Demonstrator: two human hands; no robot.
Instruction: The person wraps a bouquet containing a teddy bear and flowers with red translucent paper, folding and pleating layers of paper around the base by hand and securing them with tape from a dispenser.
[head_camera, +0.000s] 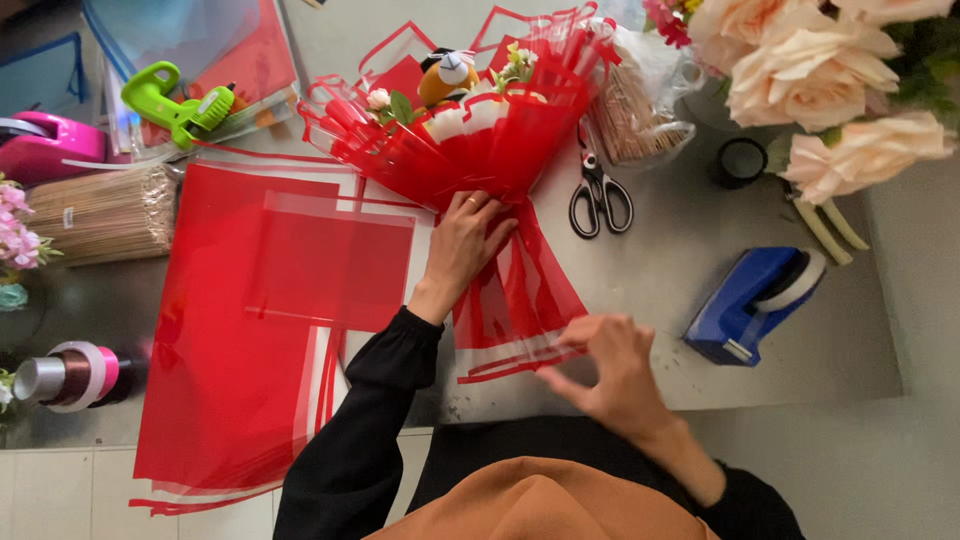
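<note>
A bouquet wrapped in red translucent film (470, 140) lies on the grey table (680, 250), with a small plush toy (447, 77) and little flowers at its top. My left hand (465, 245) grips the gathered neck of the wrap. My right hand (605, 360) is at the lower edge of the wrap's tail (515, 305), fingers pinched together; it looks blurred and I cannot tell whether a piece of tape is between them.
Loose red film sheets (250, 320) lie at the left. Black scissors (598, 195) and a blue tape dispenser (755, 300) sit at the right, peach roses (810, 70) behind them. A green glue gun (175, 105), bundled sticks (100, 215) and ribbon rolls (75, 375) are at the left.
</note>
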